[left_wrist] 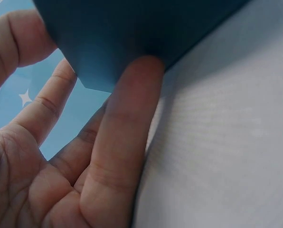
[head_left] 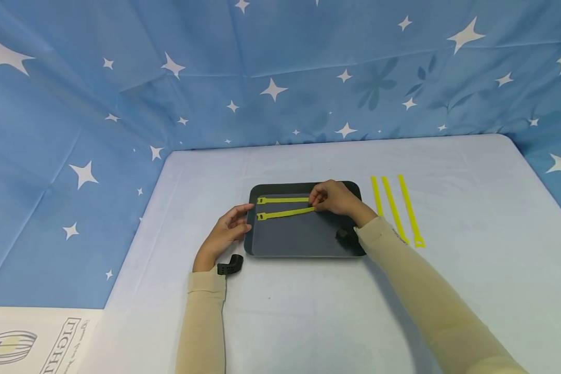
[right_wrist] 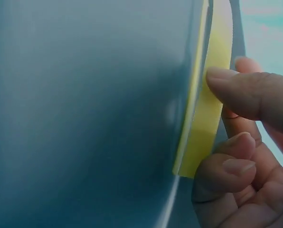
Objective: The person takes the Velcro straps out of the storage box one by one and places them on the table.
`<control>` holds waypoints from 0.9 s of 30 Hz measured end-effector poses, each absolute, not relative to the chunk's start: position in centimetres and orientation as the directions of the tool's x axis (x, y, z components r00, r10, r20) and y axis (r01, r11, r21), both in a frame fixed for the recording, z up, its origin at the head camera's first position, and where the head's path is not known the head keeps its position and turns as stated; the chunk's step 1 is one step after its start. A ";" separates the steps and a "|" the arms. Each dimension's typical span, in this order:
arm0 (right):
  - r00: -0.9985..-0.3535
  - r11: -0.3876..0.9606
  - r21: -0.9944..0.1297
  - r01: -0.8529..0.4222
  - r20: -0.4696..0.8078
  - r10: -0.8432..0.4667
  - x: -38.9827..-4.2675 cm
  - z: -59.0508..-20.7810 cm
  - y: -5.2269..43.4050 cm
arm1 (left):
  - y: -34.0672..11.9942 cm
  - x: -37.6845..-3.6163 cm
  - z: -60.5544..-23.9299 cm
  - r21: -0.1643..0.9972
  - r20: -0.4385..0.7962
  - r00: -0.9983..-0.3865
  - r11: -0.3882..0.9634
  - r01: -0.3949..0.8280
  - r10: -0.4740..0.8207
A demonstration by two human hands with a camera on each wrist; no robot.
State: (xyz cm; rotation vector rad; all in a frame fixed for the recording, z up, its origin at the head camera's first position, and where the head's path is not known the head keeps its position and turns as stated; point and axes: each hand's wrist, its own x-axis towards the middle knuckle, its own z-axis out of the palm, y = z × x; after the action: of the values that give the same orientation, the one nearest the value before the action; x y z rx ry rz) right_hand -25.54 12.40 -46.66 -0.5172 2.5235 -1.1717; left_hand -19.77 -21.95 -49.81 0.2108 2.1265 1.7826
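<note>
From the head camera I see my right hand (head_left: 333, 198) over the far right part of the dark tray (head_left: 299, 240), its fingers pinching the end of a yellow strap (head_left: 285, 212) that lies slanted across the tray floor. In the right wrist view the thumb (right_wrist: 248, 92) presses down on that strap's end while the other fingers curl beneath it, the strap lying against the tray's inner surface. A second yellow strap (head_left: 282, 200) lies just behind the first, nearly parallel to the tray's far edge, with its buckled end toward the left. My left hand (head_left: 226, 231) rests at the tray's left edge with fingers relaxed and spread; the left wrist view shows a straight finger (left_wrist: 127, 137) touching the tray's corner, gripping nothing. Three more yellow straps (head_left: 395, 208) lie side by side on the pale table (head_left: 472, 208) just to the right of the tray. A blue starred cloth (head_left: 121, 78) hangs behind the table.
</note>
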 end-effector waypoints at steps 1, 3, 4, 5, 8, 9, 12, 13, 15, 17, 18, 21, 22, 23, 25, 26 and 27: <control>-0.883 0.602 -0.772 -0.205 -0.118 -0.453 -25.4 -46.6 12.5 | -22.0 -19.8 -49.8 0.974 -0.176 -0.926 0.195 -0.114 0.335; -0.876 0.597 -0.768 -0.234 -0.099 -0.471 -25.2 -46.3 12.8 | -21.9 -19.7 -49.8 0.974 -0.176 -0.926 0.197 -0.114 0.334; -0.873 0.593 -0.765 -0.249 -0.088 -0.480 -25.1 -46.2 12.9 | -21.9 -19.7 -49.8 0.974 -0.177 -0.926 0.197 -0.115 0.334; -0.869 0.589 -0.764 -0.264 -0.076 -0.489 -24.9 -46.1 13.0 | -21.9 -19.7 -49.9 0.973 -0.175 -0.926 0.201 -0.111 0.334; -0.860 0.571 -0.762 -0.305 -0.038 -0.509 -24.6 -45.8 13.4 | -22.0 -19.7 -49.9 0.973 -0.174 -0.927 0.203 -0.110 0.333; -0.858 0.564 -0.762 -0.319 -0.021 -0.513 -24.4 -45.7 13.5 | -22.0 -19.7 -50.0 0.973 -0.175 -0.927 0.204 -0.110 0.333; -0.861 0.549 -0.757 -0.354 0.034 -0.508 -24.1 -45.6 13.7 | -22.0 -19.7 -50.1 0.973 -0.174 -0.928 0.203 -0.110 0.330; -0.864 0.545 -0.756 -0.361 0.052 -0.500 -24.0 -45.5 13.8 | -22.0 -19.7 -50.1 0.973 -0.172 -0.928 0.203 -0.108 0.330; -0.877 0.541 -0.758 -0.363 0.082 -0.474 -23.7 -45.5 13.9 | -21.9 -19.7 -50.1 0.975 -0.164 -0.929 0.200 -0.101 0.332; -0.889 0.526 -0.769 -0.364 0.117 -0.444 -23.4 -45.3 14.0 | -21.9 -19.7 -50.1 0.976 -0.158 -0.929 0.199 -0.094 0.336; -0.894 0.511 -0.780 -0.362 0.134 -0.428 -23.2 -45.2 14.1 | -21.9 -19.7 -50.2 0.976 -0.155 -0.928 0.199 -0.090 0.339; -0.904 0.437 -0.834 -0.338 0.159 -0.396 -22.7 -44.6 14.3 | -21.9 -19.7 -50.2 0.976 -0.154 -0.927 0.201 -0.088 0.341; -0.908 0.404 -0.857 -0.321 0.156 -0.390 -22.5 -44.3 14.4 | -21.9 -19.7 -50.2 0.975 -0.155 -0.927 0.204 -0.088 0.341; -0.912 0.372 -0.879 -0.297 0.145 -0.385 -22.4 -44.0 14.5 | -21.9 -19.6 -50.2 0.975 -0.156 -0.927 0.206 -0.088 0.342; -0.917 0.322 -0.913 -0.251 0.117 -0.382 -22.1 -43.5 14.7 | -21.9 -19.6 -50.2 0.974 -0.155 -0.926 0.208 -0.086 0.344; -0.919 0.293 -0.930 -0.223 0.100 -0.381 -21.9 -43.4 14.8 | -21.9 -19.6 -50.2 0.974 -0.156 -0.926 0.210 -0.085 0.344; -0.920 0.273 -0.941 -0.201 0.085 -0.383 -21.8 -43.2 14.9 | -21.9 -19.6 -50.2 0.974 -0.156 -0.926 0.211 -0.085 0.344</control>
State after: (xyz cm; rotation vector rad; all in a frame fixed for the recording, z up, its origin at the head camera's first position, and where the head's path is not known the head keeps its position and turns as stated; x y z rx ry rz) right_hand -21.81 14.90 -43.24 -0.5496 2.3753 -1.7187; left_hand -19.60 -21.92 -50.25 0.2420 2.1526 1.7656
